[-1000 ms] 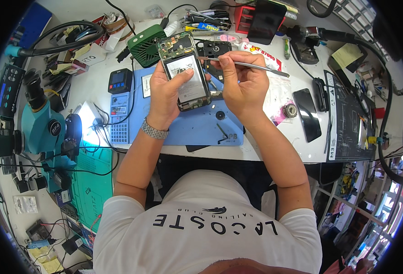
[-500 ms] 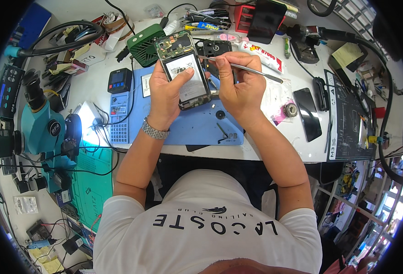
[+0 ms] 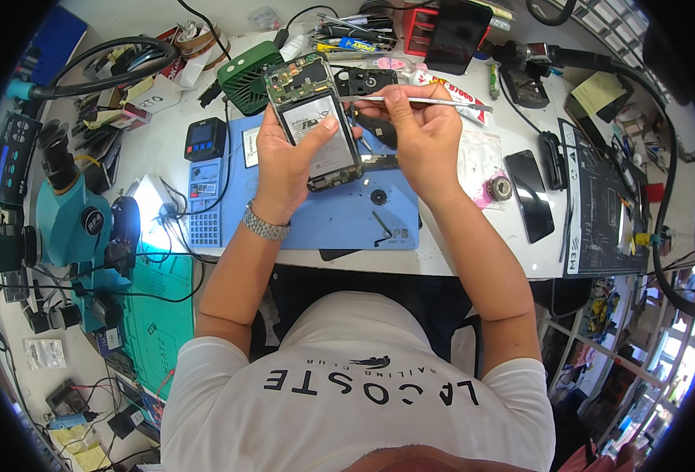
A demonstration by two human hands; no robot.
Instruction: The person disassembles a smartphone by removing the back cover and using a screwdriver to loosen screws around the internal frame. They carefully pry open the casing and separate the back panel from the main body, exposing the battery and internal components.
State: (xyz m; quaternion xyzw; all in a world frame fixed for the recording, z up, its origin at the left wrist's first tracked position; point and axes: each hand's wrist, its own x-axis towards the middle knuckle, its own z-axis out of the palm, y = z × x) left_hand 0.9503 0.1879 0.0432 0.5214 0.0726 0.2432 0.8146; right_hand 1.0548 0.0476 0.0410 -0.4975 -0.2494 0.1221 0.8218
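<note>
An opened smartphone, its back off, shows a green circuit board at the top and a pale battery below. My left hand is wrapped round it, thumb across the battery. Between the thumb and fingers of my right hand is a slim metal pry tool. The tool's tip meets the phone's right edge, just below the circuit board; whether it is wedged in cannot be seen. Under both hands lies a blue work mat with a round black part and small loose pieces.
Behind the phone stand a green fan and a dark phone back part. A white and red glue tube lies beyond my right hand. To the right is a dark phone; at left, a teal microscope.
My right hand has turned slightly, and the pry tool now lies flatter, its far end raised. The phone in my left hand has shifted slightly left.
</note>
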